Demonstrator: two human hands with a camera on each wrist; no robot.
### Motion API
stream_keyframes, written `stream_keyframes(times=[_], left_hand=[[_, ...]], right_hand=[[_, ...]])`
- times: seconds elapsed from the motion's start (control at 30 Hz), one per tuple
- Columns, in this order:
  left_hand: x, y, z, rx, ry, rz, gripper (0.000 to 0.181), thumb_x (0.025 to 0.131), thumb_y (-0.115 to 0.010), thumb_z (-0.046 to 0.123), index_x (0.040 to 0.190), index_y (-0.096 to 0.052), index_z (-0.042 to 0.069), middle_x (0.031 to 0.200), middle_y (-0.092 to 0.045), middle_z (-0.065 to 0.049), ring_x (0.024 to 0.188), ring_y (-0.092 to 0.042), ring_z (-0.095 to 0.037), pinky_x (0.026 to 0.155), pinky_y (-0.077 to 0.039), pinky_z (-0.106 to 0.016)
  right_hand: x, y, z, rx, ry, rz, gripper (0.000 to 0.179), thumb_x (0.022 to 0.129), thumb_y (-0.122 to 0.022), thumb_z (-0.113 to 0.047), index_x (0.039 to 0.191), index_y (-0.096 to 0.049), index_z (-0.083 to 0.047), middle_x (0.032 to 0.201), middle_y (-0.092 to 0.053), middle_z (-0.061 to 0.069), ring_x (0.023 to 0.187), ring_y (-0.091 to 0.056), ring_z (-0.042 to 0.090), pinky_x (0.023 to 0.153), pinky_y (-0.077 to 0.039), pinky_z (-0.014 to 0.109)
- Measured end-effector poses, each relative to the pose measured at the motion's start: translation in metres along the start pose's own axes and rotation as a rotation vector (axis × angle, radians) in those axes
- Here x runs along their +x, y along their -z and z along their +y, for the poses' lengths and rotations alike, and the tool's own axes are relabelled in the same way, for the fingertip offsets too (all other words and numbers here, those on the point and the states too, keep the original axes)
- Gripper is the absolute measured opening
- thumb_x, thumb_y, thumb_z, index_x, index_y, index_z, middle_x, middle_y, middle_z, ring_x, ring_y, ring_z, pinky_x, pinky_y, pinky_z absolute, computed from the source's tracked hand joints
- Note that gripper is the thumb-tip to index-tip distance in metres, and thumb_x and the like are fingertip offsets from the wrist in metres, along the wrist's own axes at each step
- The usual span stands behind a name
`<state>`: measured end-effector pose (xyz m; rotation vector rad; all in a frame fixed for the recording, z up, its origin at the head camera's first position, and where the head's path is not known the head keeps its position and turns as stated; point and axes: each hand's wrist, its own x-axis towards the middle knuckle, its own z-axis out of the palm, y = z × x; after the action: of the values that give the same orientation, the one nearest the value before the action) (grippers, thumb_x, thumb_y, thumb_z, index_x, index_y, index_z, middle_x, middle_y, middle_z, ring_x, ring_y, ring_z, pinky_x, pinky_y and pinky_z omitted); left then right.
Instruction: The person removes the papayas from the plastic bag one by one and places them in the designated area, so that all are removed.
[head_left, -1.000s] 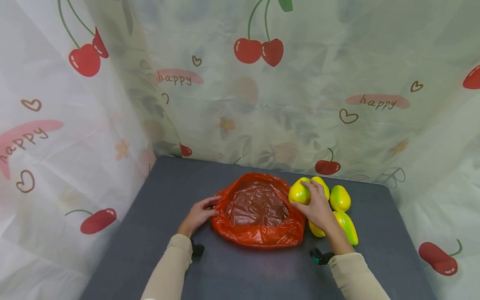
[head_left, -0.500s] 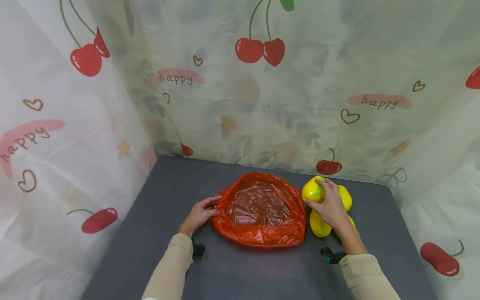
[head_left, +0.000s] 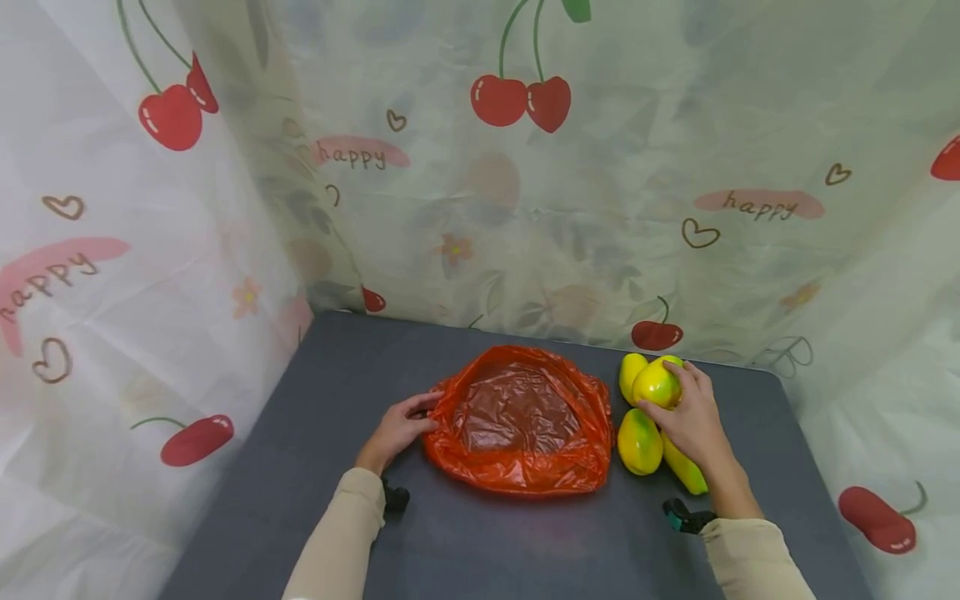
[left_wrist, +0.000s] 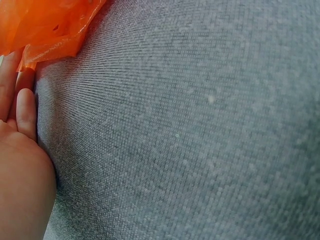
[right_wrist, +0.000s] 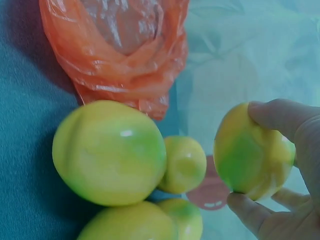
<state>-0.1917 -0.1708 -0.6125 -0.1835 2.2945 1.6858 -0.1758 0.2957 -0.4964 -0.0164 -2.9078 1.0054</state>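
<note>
A red plastic bag [head_left: 517, 475] lies with its mouth spread on the dark grey table. At its left edge my left hand [head_left: 395, 433] holds the rim; in the left wrist view some fingers [left_wrist: 26, 112] reach up under the orange-looking film. My right hand [head_left: 693, 417] grips a yellow-green mango [right_wrist: 252, 160] between thumb and fingers, right of the bag. In the right wrist view it is apart from the others. Close by are a small mango [head_left: 632, 371], a larger mango [head_left: 640, 443] and a long one [head_left: 686, 468], partly behind the hand.
The grey table [head_left: 480, 550] extends in front of the bag and to its left. Behind and on both sides hang pale curtains [head_left: 585, 250] printed with cherries. A dark wrist device [head_left: 688, 518] sits at my right wrist.
My right hand has moved rightwards with the mango, away from the bag's right edge and over the other mangoes. The left hand and the bag have stayed put.
</note>
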Motion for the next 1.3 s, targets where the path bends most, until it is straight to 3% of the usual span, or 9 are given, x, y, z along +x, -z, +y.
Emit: stream_keyframes(times=[0.53, 1.03, 1.3], left_hand=[[-0.001, 0.001, -0.001, 0.004, 0.014, -0.005, 0.052, 0.090, -0.075, 0.021, 0.139, -0.063, 0.034, 0.140, -0.064, -0.001, 0.135, -0.055, -0.026, 0.118, -0.042, -0.051], [0.000, 0.000, -0.001, 0.011, 0.015, -0.002, 0.052, 0.090, -0.075, 0.020, 0.139, -0.063, 0.033, 0.140, -0.064, -0.001, 0.134, -0.056, -0.026, 0.117, -0.042, -0.051], [-0.001, -0.001, 0.000, 0.008, 0.015, 0.008, 0.052, 0.090, -0.075, 0.020, 0.139, -0.063, 0.033, 0.140, -0.064, -0.002, 0.134, -0.055, -0.026, 0.117, -0.042, -0.052]], right_hand=[[-0.006, 0.020, 0.026, -0.026, -0.081, 0.040, 0.082, 0.093, -0.073, -0.028, 0.154, -0.031, 0.006, 0.161, -0.013, 0.038, 0.136, -0.031, 0.061, 0.102, -0.038, 0.074], [-0.015, 0.029, 0.074, -0.067, -0.099, 0.044, 0.084, 0.095, -0.070, -0.035, 0.153, -0.030, 0.009, 0.159, -0.015, 0.042, 0.140, -0.023, 0.063, 0.103, -0.031, 0.077], [-0.019, 0.029, 0.087, -0.089, -0.115, 0.031, 0.083, 0.095, -0.068, -0.035, 0.152, -0.029, 0.010, 0.157, -0.014, 0.044, 0.139, -0.023, 0.064, 0.102, -0.032, 0.077]])
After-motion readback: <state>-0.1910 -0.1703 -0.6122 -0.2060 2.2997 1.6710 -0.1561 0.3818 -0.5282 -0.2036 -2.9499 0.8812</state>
